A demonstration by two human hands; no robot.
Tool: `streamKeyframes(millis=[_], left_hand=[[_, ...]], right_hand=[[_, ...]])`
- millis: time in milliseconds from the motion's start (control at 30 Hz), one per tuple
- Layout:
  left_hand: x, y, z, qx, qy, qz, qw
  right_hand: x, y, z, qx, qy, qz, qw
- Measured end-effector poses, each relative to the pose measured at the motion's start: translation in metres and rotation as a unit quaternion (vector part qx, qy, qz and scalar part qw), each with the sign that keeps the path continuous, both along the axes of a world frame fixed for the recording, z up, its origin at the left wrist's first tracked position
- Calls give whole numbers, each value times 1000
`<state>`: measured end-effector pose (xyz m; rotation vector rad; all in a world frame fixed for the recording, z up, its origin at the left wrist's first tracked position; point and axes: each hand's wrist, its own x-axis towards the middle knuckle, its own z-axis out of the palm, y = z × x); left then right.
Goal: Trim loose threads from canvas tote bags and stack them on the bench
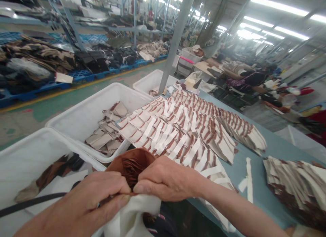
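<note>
Both my hands pinch one piece of fabric at the front of the table. It has a gathered brown part and a cream part hanging below. My left hand grips its near edge, thumb pressed against the fingers. Close beside it, my right hand is closed on the same fabric, its fingertips almost meeting the left thumb. Just beyond lie overlapping rows of cream and brown fabric pieces, with white strips across them.
White plastic bins with fabric pieces stand left of the blue-green table. A stack of cream and brown pieces lies at the right. A metal post rises behind. Blue pallets hold fabric piles beyond the aisle.
</note>
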<state>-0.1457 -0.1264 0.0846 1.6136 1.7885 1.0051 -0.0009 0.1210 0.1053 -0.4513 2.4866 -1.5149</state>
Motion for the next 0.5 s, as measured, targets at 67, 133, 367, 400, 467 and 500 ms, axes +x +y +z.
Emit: streamKeyframes(millis=[67, 133, 367, 400, 467, 500], left_hand=[[-1, 1, 0, -10, 5, -3, 1000], [-2, 0, 0, -17, 13, -1, 1000], [0, 0, 0, 3, 26, 8, 1000], [0, 1, 0, 6, 29, 10, 1000], [2, 0, 2, 14, 32, 15, 999], [2, 0, 3, 19, 31, 16, 999]], right_hand=[[1, -5, -2, 19, 27, 0, 999], [6, -8, -4, 24, 64, 0, 998], [23, -9, 1, 93, 90, 5, 992], [23, -9, 2, 100, 90, 7, 991], [24, -8, 5, 100, 91, 7, 991], [25, -9, 7, 93, 86, 6, 992]])
